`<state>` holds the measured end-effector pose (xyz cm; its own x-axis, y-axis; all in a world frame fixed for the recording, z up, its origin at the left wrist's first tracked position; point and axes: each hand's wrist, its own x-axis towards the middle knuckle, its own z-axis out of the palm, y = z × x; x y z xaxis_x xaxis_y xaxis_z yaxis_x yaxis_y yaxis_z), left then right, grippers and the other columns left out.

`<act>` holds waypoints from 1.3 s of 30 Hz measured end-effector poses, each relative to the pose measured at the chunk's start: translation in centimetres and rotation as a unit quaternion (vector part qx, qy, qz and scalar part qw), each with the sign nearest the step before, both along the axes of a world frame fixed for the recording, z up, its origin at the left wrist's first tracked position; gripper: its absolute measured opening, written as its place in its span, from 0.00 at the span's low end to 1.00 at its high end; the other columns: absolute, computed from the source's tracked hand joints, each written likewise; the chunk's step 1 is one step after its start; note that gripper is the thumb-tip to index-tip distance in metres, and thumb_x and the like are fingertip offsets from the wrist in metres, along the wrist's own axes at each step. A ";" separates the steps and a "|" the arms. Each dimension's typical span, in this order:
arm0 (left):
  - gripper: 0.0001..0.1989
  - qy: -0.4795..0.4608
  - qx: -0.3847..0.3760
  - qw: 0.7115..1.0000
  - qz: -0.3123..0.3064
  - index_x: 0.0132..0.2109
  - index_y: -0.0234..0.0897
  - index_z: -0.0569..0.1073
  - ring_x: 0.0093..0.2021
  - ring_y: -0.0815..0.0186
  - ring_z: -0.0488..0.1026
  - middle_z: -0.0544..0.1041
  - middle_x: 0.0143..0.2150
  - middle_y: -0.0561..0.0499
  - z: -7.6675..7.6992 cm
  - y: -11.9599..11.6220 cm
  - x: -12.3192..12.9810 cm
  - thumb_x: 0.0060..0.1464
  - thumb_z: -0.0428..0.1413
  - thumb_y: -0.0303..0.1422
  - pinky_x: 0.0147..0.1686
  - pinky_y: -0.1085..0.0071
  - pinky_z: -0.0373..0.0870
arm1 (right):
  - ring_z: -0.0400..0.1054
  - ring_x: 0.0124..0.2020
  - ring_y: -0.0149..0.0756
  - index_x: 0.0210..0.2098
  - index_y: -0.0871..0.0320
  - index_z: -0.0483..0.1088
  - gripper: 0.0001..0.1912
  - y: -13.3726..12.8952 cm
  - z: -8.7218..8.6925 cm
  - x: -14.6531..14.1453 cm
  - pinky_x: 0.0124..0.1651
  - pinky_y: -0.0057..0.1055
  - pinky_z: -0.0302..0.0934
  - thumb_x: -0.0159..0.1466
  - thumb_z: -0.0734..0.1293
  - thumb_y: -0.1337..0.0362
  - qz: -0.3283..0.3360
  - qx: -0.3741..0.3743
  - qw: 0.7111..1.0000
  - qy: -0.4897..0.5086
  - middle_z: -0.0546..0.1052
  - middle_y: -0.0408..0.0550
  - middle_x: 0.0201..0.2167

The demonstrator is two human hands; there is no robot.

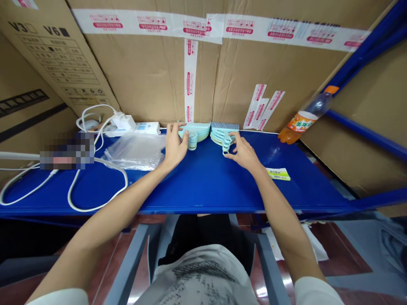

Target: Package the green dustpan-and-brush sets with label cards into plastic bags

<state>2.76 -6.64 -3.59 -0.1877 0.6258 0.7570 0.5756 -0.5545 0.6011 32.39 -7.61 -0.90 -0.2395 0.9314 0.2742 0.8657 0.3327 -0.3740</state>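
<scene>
**Left hand (175,146) and right hand (245,153) at two pastel stacks of small cleaning tools**

Both forearms reach forward from the near corners and converge on the far part of a blue tabletop (203,186), the right one in line with its wrist. The left hand lies palm-down at the left side of a stack of mini dustpans (201,132); its index finger extends over the upper edge and its thumb lies by the handles, the gap between them moderate. The right hand approaches the neighbouring stack of mini brushes (219,137) from the right, thumb low by the handle ends and index finger above, set apart on either side of the handles. Whether either set of fingers presses firmly cannot be told.

The stacks stand side by side, just before a cardboard panel (152,76) crossed by white tape with red print. Each long axis runs from panel to wearer: handles point toward the wearer, the dustpans' slanting slightly left, while the straight pan edges and the bristles face the cardboard. The pans are half-round, smooth, apparently plastic, in pale blue to yellowish green; the brushes fan outward, with ringed handle ends and grey-blue bristles. Glossy transparent bags (136,150) lie left of the dustpans.
</scene>
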 end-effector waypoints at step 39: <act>0.19 -0.525 -0.342 0.729 -0.276 0.39 0.37 0.72 0.32 0.66 0.77 0.78 0.31 0.51 1.2 5.1 18.1 0.48 0.74 0.32 0.39 0.68 0.76 | 0.79 0.46 0.46 0.46 0.63 0.79 0.10 1.1 0.6 0.3 0.52 0.34 0.66 0.76 0.65 0.69 0.040 0.040 0.984 -0.169 0.82 0.61 0.45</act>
